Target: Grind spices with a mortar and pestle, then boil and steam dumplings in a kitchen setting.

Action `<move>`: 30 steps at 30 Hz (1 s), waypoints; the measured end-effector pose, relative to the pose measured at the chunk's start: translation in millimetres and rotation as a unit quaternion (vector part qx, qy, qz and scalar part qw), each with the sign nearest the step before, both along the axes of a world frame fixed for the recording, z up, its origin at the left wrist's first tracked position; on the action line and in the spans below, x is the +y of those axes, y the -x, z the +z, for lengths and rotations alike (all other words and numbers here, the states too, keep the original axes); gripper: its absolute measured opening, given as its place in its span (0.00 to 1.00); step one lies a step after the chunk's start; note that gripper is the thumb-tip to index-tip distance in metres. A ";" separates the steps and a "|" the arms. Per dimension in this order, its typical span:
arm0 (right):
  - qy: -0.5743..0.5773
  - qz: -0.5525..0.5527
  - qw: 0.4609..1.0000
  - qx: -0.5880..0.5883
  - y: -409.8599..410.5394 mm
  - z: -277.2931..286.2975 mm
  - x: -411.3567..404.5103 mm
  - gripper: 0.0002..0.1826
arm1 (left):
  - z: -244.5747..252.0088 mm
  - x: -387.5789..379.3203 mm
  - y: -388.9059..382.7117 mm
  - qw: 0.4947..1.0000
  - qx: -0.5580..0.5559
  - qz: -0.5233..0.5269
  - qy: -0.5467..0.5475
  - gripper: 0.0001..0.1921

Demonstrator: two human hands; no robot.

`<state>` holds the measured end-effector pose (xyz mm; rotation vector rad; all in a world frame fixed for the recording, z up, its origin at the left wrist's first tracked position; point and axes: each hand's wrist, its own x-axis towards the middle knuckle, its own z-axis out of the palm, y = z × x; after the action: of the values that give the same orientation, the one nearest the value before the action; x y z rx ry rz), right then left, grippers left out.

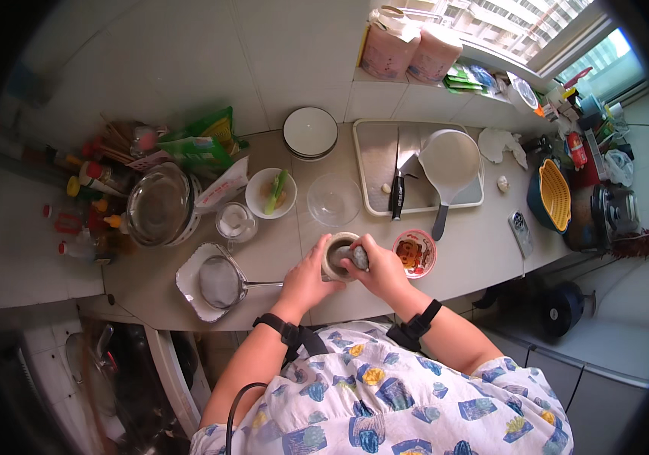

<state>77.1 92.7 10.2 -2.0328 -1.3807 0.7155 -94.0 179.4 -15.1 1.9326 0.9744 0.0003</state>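
Observation:
A stone mortar [337, 239] stands near the counter's front edge. My left hand [307, 281] wraps around its left side and front. In my right hand [380, 267] is a grey stone pestle [360, 259], tilted, with its lower end inside the mortar. What lies at the bottom of the mortar is too shaded to tell. Just right of my right hand sits a red patterned bowl [414, 253] with reddish-brown contents. Beyond the mortar is a clear glass bowl [334, 200]. A fine-mesh strainer [220, 281] rests on a white scalloped dish [191, 278] to the left.
A white bowl [253, 190] holds green stalks. Behind lie stacked plates [310, 132] and a cutting board [367, 165] bearing a black-handled cleaver [397, 193] and a pale pan [449, 156]. A phone [520, 234], a garlic bulb [503, 183] and a yellow-lined basket [555, 193] sit at right.

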 end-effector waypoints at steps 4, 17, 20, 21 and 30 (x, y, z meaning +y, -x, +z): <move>-0.004 0.011 1.000 0.008 -1.1 8.9 -2.8 0.20 | -7.9 -3.3 1.8 1.000 -0.009 0.001 -0.008 0.57; 0.042 0.042 0.998 -0.021 -5.5 24.0 16.3 0.22 | -16.5 -4.0 6.5 0.999 -0.031 0.020 -0.033 0.56; 0.056 0.058 0.995 -0.056 4.0 9.9 11.0 0.22 | -24.3 -8.6 4.4 0.998 -0.051 0.020 -0.013 0.56; 0.057 0.066 0.992 -0.091 7.3 7.7 20.5 0.22 | -22.4 -6.5 5.2 0.998 -0.057 0.026 -0.016 0.56; 0.117 0.121 0.973 -0.159 10.2 33.9 34.3 0.22 | -26.0 -10.3 10.4 0.993 -0.101 0.049 -0.029 0.54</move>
<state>66.8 127.0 44.1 -2.2608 -1.8267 0.7021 -104.4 169.1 -41.1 1.8942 0.9405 0.2780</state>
